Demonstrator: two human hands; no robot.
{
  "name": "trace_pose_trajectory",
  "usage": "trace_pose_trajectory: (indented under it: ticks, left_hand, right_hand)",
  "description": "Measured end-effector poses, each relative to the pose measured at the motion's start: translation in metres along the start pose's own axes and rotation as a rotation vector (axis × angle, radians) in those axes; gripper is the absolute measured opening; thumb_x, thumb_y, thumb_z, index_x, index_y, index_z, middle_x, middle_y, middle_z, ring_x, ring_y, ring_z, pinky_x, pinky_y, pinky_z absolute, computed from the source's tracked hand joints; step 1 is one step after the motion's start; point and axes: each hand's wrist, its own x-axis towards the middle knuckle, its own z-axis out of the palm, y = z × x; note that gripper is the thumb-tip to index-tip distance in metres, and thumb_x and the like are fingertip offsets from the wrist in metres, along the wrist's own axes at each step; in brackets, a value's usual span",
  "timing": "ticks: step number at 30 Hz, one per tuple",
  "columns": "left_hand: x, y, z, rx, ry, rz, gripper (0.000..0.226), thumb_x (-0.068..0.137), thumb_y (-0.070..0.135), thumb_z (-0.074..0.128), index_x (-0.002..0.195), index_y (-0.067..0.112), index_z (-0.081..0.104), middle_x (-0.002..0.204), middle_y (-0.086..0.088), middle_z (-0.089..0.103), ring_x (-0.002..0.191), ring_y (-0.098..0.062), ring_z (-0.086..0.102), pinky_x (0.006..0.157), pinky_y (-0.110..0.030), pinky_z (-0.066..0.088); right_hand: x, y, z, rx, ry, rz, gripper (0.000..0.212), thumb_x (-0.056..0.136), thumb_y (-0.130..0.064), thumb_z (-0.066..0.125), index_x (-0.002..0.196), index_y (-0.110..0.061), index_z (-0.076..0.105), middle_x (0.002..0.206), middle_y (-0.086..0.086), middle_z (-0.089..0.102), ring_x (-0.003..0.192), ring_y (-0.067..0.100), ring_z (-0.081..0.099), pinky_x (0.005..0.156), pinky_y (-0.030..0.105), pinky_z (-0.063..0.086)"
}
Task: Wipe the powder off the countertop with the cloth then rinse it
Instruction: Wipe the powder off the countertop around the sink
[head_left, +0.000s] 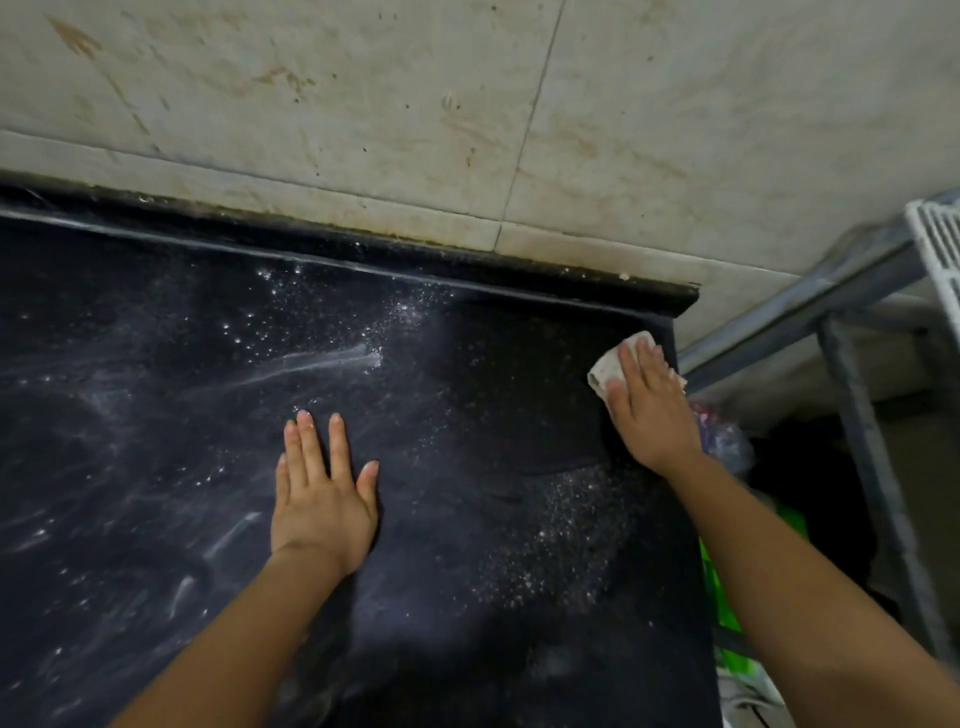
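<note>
A person is leaning over a dark stone surface (156, 467) dusted with white powder (545, 535), both bare forearms reaching in from the bottom of the frame. The right hand (649, 410) is pressing flat on a pale, folded cloth (608, 366) at about two o'clock, right at the surface's far right corner, with the fingers spread over the fabric and the cloth's edges peeking out on the left and beyond the fingertips. The left hand (322, 499) is lying palm down near the centre of the frame, fingers extended and slightly apart, holding nothing and bracing on the stone. Powder is showing as scattered specks between the two hands, thickest at about four to five o'clock from the centre, with a brighter streak (322, 361) and a spray of grains toward twelve o'clock, and fainter smears trailing across the nine o'clock side. A darker, cleaner arc is curving just below and left of the right hand. A stained, pale tiled wall (467, 104) is rising behind the surface across the top of the frame. At three o'clock, beyond the surface's edge, a grey metal frame (852, 389) is standing, with a white slatted rack (940, 244) at the far right and something bright green (722, 597) below it.
</note>
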Motion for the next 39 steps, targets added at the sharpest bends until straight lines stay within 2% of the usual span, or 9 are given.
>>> trace_pose_trajectory:
  ticks: [6,14,19,21,24,27,30,35,39]
  left_hand:
    - [0.000,-0.005,0.003,-0.046,0.020,0.040,0.065,0.098,0.046,0.008,0.147,0.014,-0.019,0.153,-0.015,-0.028,0.142,-0.027,-0.025,0.116,-0.037,-0.011]
    - [-0.048,-0.014,0.008,-0.099,0.128,0.219,0.067,0.098,0.045,0.018,0.149,0.010,-0.008,0.158,-0.011,-0.011,0.144,-0.022,-0.017,0.117,-0.036,-0.011]
    - [-0.077,-0.029,0.029,0.030,0.047,0.300,0.079,0.080,0.064,-0.016,0.142,0.014,-0.019,0.150,-0.004,-0.027,0.139,-0.017,-0.027,0.115,-0.035,-0.015]
    - [-0.076,-0.033,0.034,0.070,0.025,0.300,0.089,0.070,0.068,-0.029,0.142,0.015,-0.022,0.149,-0.004,-0.030,0.138,-0.017,-0.030,0.114,-0.035,-0.017]
    - [-0.075,-0.033,0.035,0.081,-0.013,0.279,0.094,0.064,0.069,-0.036,0.141,0.016,-0.025,0.148,-0.003,-0.034,0.137,-0.017,-0.032,0.115,-0.035,-0.016]
    - [-0.075,-0.029,0.034,0.122,-0.045,0.266,0.091,0.062,0.064,-0.040,0.138,0.014,-0.032,0.145,-0.006,-0.041,0.134,-0.019,-0.037,0.114,-0.036,-0.018]
    - [-0.075,-0.028,0.032,0.146,-0.070,0.255,0.086,0.065,0.061,-0.036,0.135,0.012,-0.036,0.142,-0.006,-0.044,0.134,-0.020,-0.038,0.113,-0.035,-0.019]
    - [-0.077,-0.023,0.027,0.175,-0.111,0.237,0.073,0.082,0.057,-0.018,0.136,0.012,-0.035,0.143,-0.008,-0.044,0.134,-0.020,-0.038,0.116,-0.038,-0.016]
    - [-0.079,-0.021,0.023,0.175,-0.124,0.233,0.068,0.090,0.052,-0.006,0.137,0.011,-0.033,0.143,-0.008,-0.042,0.133,-0.020,-0.038,0.117,-0.038,-0.014]
  right_hand:
    - [-0.086,-0.007,0.016,0.059,0.006,0.039,0.062,0.095,-0.045,0.015,0.150,-0.016,0.016,0.157,-0.001,0.000,0.146,0.019,0.000,0.118,0.035,0.003]
    - [-0.222,-0.047,0.048,0.021,-0.060,-0.140,0.055,0.100,-0.044,0.019,0.151,-0.025,0.011,0.159,-0.005,-0.003,0.146,0.015,-0.005,0.117,0.035,0.004]
    - [-0.216,-0.011,0.029,-0.136,-0.171,-0.480,0.052,0.100,-0.048,0.017,0.150,-0.031,0.015,0.158,-0.001,0.013,0.146,0.019,0.006,0.115,0.036,0.011]
    - [-0.188,0.000,0.021,-0.155,-0.185,-0.412,0.056,0.098,-0.052,0.010,0.150,-0.031,0.012,0.158,-0.001,0.008,0.146,0.021,0.006,0.116,0.040,0.014]
    - [-0.136,-0.003,0.017,-0.030,-0.117,-0.114,0.070,0.090,-0.063,-0.001,0.150,-0.028,0.008,0.157,-0.003,-0.006,0.146,0.021,-0.003,0.118,0.042,0.007]
    - [-0.091,-0.024,0.013,-0.012,-0.105,0.079,0.062,0.096,-0.048,0.011,0.151,-0.022,0.005,0.159,0.005,-0.007,0.146,0.026,-0.007,0.116,0.041,-0.001]
    - [-0.085,-0.043,0.016,0.001,-0.116,0.144,0.057,0.100,-0.040,0.015,0.151,-0.018,0.000,0.158,0.010,-0.008,0.145,0.029,-0.011,0.117,0.042,-0.003]
    - [-0.161,-0.063,0.037,-0.103,-0.125,-0.300,0.060,0.099,-0.046,0.000,0.150,-0.015,0.007,0.157,0.011,0.004,0.145,0.033,0.001,0.117,0.048,0.013]
    - [-0.210,-0.054,0.037,-0.140,-0.244,-0.669,0.053,0.103,-0.042,0.020,0.152,-0.024,0.007,0.159,0.001,0.001,0.146,0.023,-0.005,0.117,0.036,-0.001]
